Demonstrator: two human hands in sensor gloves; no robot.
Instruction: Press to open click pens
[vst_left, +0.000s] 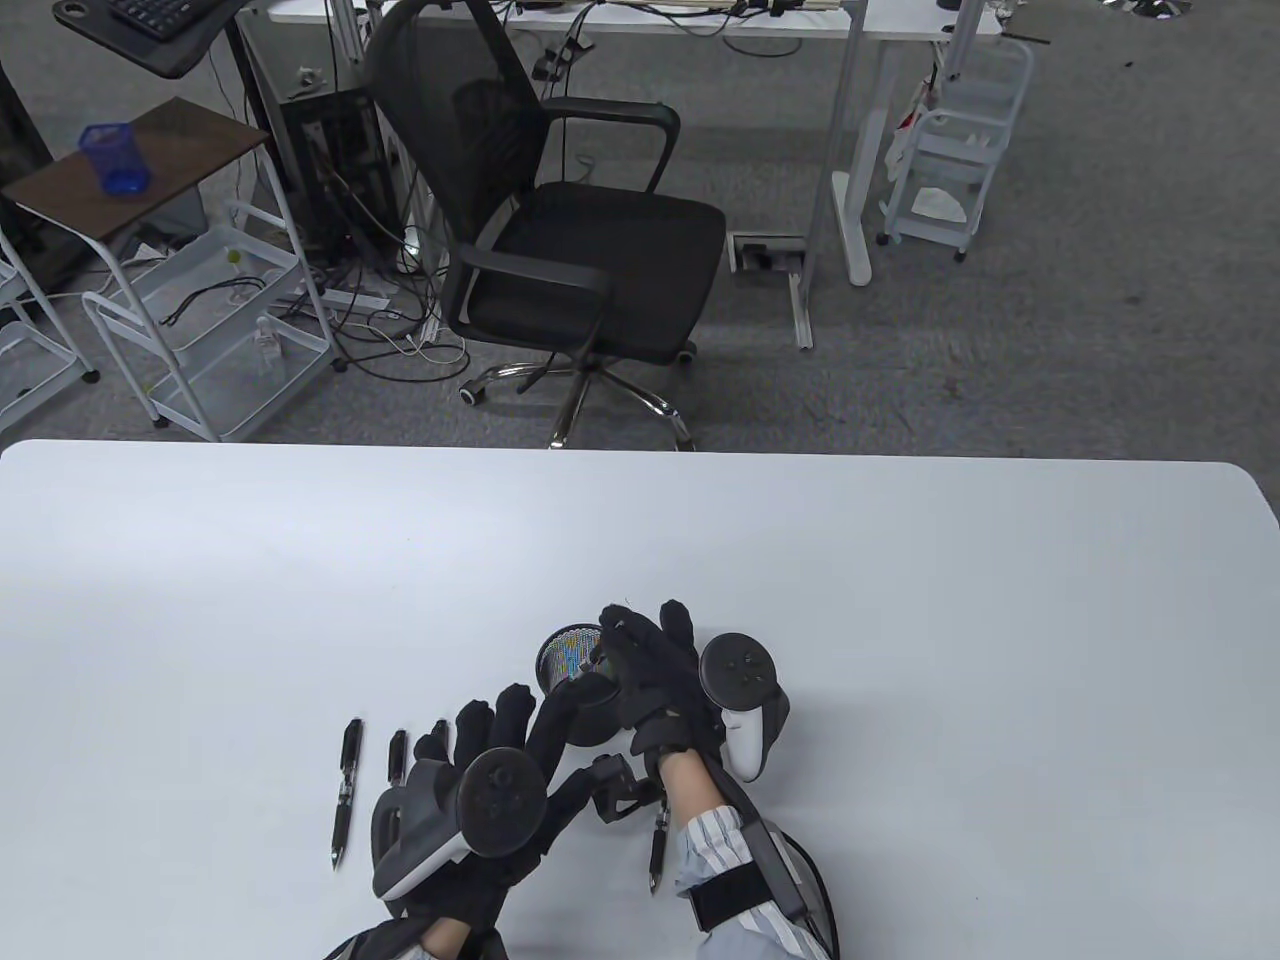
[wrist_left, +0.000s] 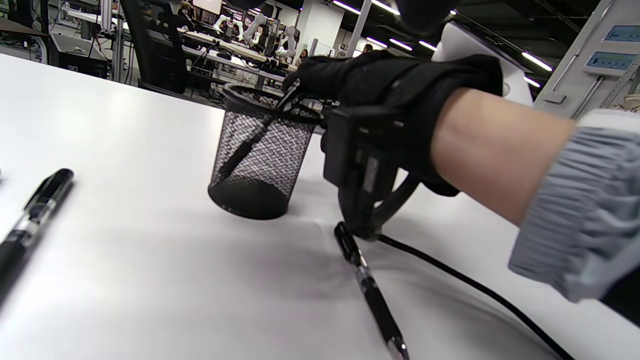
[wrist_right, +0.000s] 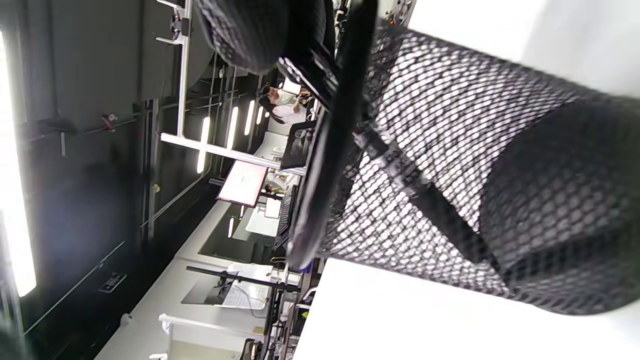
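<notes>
Twelve o'clock: bare table (vst_left: 640, 540) beyond the mesh cup (vst_left: 568, 660).
Nine o'clock: loose pens (vst_left: 346, 790) lying in the way.
Three o'clock: open white surface.

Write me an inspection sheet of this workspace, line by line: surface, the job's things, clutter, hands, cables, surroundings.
Surface: white table, matte, bare over most of its far half.
Job's things: black mesh pen cup upright near the front middle, one pen leaning inside it; three pens lie to the left, the leftmost pen in full view, the others partly under the left hand; another pen lies below the right wrist.
Clutter: nothing seen.
Hands: right hand at the cup's rim, fingers on the top of the pen inside; left hand hovers over the table, holding nothing visible.
Cables: a black cable runs from the right wrist rig across the table.
Surroundings: office chair, white desk, wire carts, grey carpet.
</notes>
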